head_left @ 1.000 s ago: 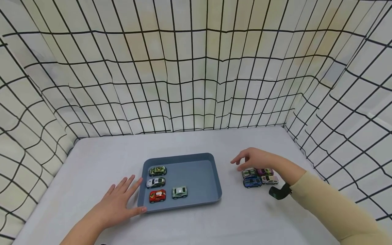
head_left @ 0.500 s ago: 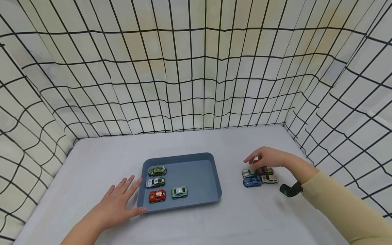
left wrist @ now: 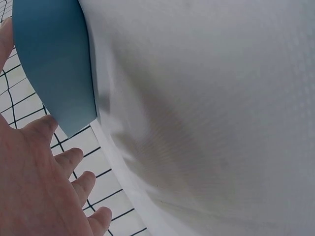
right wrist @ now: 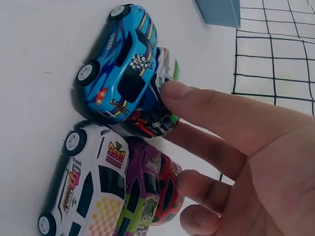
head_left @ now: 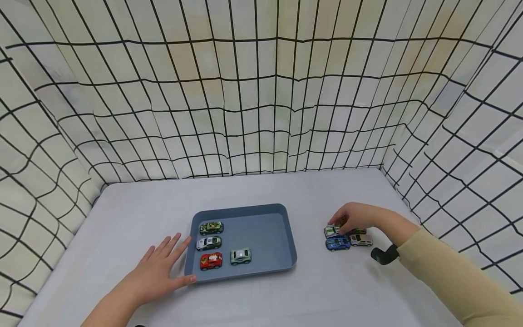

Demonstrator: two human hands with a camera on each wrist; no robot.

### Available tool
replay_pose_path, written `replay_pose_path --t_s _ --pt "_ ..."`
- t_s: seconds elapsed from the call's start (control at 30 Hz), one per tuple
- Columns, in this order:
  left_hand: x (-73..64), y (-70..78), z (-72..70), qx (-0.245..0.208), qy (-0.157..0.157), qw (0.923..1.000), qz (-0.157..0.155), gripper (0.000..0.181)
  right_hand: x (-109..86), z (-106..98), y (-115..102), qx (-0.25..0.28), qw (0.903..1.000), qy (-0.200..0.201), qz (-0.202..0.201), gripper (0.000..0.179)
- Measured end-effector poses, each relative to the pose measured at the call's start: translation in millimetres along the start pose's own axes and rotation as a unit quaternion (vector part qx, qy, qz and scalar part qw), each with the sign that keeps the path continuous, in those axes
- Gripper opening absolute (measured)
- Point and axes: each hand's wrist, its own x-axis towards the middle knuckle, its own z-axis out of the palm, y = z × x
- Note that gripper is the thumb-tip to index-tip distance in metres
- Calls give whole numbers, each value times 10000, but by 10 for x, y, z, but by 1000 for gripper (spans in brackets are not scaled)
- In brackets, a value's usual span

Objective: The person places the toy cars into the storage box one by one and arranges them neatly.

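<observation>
Clearly, the right hand (head_left: 356, 216) is nearer, pinching the white-and-green car (head_left: 332, 232), whose long axis runs left-right on the far side of the blue car (head_left: 337, 243), while the left hand (head_left: 156, 270) lies spread at the left edge of the tray (head_left: 267, 243).

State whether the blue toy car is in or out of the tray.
Out: the blue toy car stands on the white tabletop, right of the tray.
</observation>
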Motion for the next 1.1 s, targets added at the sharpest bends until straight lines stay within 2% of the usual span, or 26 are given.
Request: replay_pose_path --t_s 0.27,0.73,0.93,1.1 --pt "-6 52 -67 116 -59 9999 28 111 44 59 6 -179 9997 9 172 31" --pt "10 27 -44 161 -139 9998 -23 113 99 80 -16 -322 9994 -41 153 30" --pt "8 27 -47 162 -176 9997 -41 112 123 103 -44 -452 9986 64 276 31" --pt "-1 40 -62 165 -132 9998 -21 112 126 108 -89 -489 9985 178 178 34"
